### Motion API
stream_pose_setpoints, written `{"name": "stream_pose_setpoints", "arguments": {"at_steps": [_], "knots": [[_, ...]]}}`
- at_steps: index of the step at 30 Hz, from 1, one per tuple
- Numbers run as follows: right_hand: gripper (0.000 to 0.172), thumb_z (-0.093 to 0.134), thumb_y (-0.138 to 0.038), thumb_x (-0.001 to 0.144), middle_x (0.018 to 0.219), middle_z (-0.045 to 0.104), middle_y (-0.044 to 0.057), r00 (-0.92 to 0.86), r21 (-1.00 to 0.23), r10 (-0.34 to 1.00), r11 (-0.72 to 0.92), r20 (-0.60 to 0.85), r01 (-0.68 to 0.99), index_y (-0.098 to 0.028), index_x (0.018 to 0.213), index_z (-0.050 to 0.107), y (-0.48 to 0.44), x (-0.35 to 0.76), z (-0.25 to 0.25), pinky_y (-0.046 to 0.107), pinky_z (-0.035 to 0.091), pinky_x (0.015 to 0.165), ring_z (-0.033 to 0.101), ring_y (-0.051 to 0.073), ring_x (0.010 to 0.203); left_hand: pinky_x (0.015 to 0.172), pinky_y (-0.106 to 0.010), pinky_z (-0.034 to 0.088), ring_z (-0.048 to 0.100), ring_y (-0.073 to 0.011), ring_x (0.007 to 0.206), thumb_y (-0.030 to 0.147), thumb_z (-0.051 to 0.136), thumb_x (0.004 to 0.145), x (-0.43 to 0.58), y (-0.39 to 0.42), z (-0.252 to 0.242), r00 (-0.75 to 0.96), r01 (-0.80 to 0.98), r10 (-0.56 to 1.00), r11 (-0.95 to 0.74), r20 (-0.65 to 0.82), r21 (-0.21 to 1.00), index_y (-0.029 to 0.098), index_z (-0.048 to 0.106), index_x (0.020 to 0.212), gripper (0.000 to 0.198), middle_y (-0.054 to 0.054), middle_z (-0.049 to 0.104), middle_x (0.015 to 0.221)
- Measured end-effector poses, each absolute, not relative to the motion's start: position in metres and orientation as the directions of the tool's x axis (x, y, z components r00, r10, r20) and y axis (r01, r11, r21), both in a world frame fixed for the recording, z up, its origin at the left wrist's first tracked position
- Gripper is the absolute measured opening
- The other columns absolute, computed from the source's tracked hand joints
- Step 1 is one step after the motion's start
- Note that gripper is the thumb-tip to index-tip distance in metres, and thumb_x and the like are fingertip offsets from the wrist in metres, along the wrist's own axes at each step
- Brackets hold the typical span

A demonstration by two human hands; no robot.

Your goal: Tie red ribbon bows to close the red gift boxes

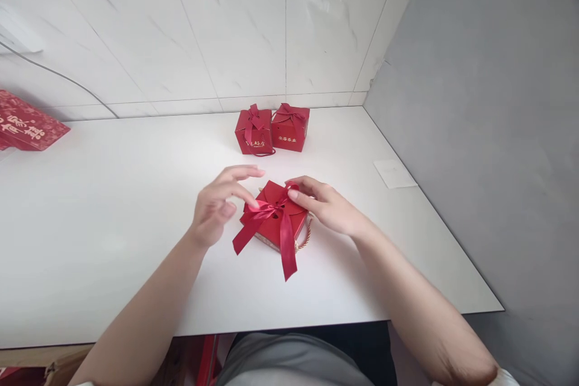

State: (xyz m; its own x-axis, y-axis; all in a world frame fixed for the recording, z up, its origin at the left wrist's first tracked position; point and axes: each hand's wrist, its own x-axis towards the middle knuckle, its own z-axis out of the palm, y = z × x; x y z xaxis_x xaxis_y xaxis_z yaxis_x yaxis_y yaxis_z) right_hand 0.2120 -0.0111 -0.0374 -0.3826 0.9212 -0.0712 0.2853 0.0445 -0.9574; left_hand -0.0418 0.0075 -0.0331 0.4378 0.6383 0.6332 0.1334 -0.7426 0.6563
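Observation:
In front of me a red gift box (270, 230) stands on the white table, with a twisted gold cord handle (307, 235) at its right side. A shiny red ribbon (287, 241) is tied in a bow on its lid, and its two tails hang toward me. My right hand (325, 202) pinches the bow's right loop between thumb and fingers. On the other side my left hand (221, 202) has its fingers apart, the index fingertip at the bow's left loop.
Two red gift boxes with bows, a left one (253, 129) and a right one (291, 128), stand near the tiled wall. A white paper square (394, 174) lies on the table (113, 223) at right. Red printed packaging (31, 123) lies far left. A grey wall (493, 132) borders the right edge.

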Motion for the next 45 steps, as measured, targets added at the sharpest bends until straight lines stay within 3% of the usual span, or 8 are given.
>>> {"name": "stream_pose_setpoints", "arguments": {"at_steps": [5, 11, 15, 20, 23, 28, 35, 45], "knots": [[0.088, 0.081, -0.038, 0.077, 0.15, 0.05, 0.007, -0.667, -0.976, 0.744, 0.11, -0.044, 0.186, -0.035, 0.152, 0.035, -0.002, 0.242, -0.035, 0.046, 0.05, 0.105, 0.047, 0.03, 0.138, 0.099, -0.047, 0.054, 0.062, -0.0316, 0.123, 0.056, 0.048, 0.095, -0.07, 0.024, -0.029, 0.547, 0.335, 0.774, -0.552, 0.319, 0.764, 0.026, 0.061, 0.13, 0.049, -0.014, 0.064, 0.134], [0.061, 0.071, -0.034, 0.086, 0.136, 0.062, 0.007, -0.763, -0.984, 0.632, 0.008, -0.134, 0.18, -0.029, 0.143, 0.051, 0.007, 0.24, -0.044, 0.045, 0.053, 0.101, 0.064, 0.025, 0.116, 0.066, -0.032, 0.061, 0.075, -0.0281, 0.088, 0.044, 0.084, 0.068, -0.072, 0.021, -0.032, 0.747, 0.486, 0.662, -0.478, -0.064, 0.732, 0.03, 0.067, 0.126, 0.062, -0.006, 0.076, 0.11], [0.062, 0.069, -0.027, 0.086, 0.151, 0.049, 0.002, -0.663, -0.978, 0.745, 0.187, 0.08, 0.092, -0.037, 0.144, 0.049, 0.007, 0.233, -0.049, 0.045, 0.049, 0.106, 0.054, 0.025, 0.131, 0.06, -0.033, 0.059, 0.074, -0.0255, 0.082, 0.032, 0.064, 0.089, -0.06, 0.022, -0.049, 0.664, 0.408, 0.747, -0.399, 0.033, 0.821, 0.026, 0.07, 0.117, 0.03, -0.008, 0.076, 0.107], [0.059, 0.053, -0.014, 0.091, 0.159, 0.035, -0.004, -0.432, -0.865, 0.819, 0.479, 0.378, 0.151, -0.043, 0.143, 0.048, 0.007, 0.226, -0.056, 0.048, 0.036, 0.119, 0.031, 0.023, 0.149, 0.094, -0.042, 0.058, 0.061, -0.0313, 0.125, 0.037, 0.068, 0.088, -0.053, 0.031, -0.064, 0.43, 0.354, 0.852, -0.462, 0.297, 0.813, 0.028, 0.05, 0.145, 0.06, -0.012, 0.058, 0.143], [0.062, 0.049, -0.013, 0.091, 0.158, 0.036, -0.003, -0.359, -0.85, 0.854, 0.473, 0.377, 0.231, -0.043, 0.144, 0.047, 0.008, 0.223, -0.062, 0.051, 0.034, 0.12, 0.025, 0.023, 0.152, 0.103, -0.043, 0.054, 0.05, -0.0303, 0.137, 0.039, 0.062, 0.091, -0.052, 0.033, -0.065, 0.382, 0.324, 0.862, -0.462, 0.333, 0.825, 0.03, 0.052, 0.143, 0.054, -0.008, 0.045, 0.155], [0.072, 0.056, -0.016, 0.087, 0.167, 0.015, -0.007, -0.529, -0.944, 0.819, 0.317, 0.222, 0.094, -0.043, 0.15, 0.034, 0.005, 0.223, -0.056, 0.052, 0.03, 0.121, 0.007, 0.024, 0.156, 0.091, -0.045, 0.061, 0.064, -0.0311, 0.122, 0.039, 0.041, 0.097, -0.051, 0.037, -0.069, 0.435, 0.155, 0.854, -0.385, 0.287, 0.91, 0.029, 0.05, 0.146, 0.051, -0.007, 0.06, 0.142], [0.073, 0.065, -0.042, 0.091, 0.161, 0.032, 0.002, -0.444, -0.984, 0.879, 0.153, 0.177, -0.091, -0.036, 0.153, 0.027, 0.007, 0.212, -0.065, 0.046, 0.037, 0.119, 0.038, 0.024, 0.144, 0.108, -0.049, 0.05, 0.042, -0.0315, 0.143, 0.038, 0.041, 0.1, -0.038, 0.026, -0.066, 0.431, 0.151, 0.838, -0.432, 0.334, 0.889, 0.031, 0.039, 0.152, 0.053, -0.008, 0.043, 0.157], [0.093, 0.078, -0.045, 0.079, 0.163, 0.027, 0.005, -0.246, -0.993, 0.962, 0.108, 0.119, -0.055, -0.04, 0.154, 0.022, 0.005, 0.201, -0.073, 0.05, 0.047, 0.109, 0.041, 0.028, 0.14, 0.119, -0.057, 0.031, 0.037, -0.0332, 0.145, 0.036, 0.06, 0.09, -0.029, 0.011, -0.057, 0.335, 0.241, 0.739, -0.667, 0.584, 0.705, 0.022, 0.051, 0.131, 0.045, -0.016, 0.048, 0.148]]}}
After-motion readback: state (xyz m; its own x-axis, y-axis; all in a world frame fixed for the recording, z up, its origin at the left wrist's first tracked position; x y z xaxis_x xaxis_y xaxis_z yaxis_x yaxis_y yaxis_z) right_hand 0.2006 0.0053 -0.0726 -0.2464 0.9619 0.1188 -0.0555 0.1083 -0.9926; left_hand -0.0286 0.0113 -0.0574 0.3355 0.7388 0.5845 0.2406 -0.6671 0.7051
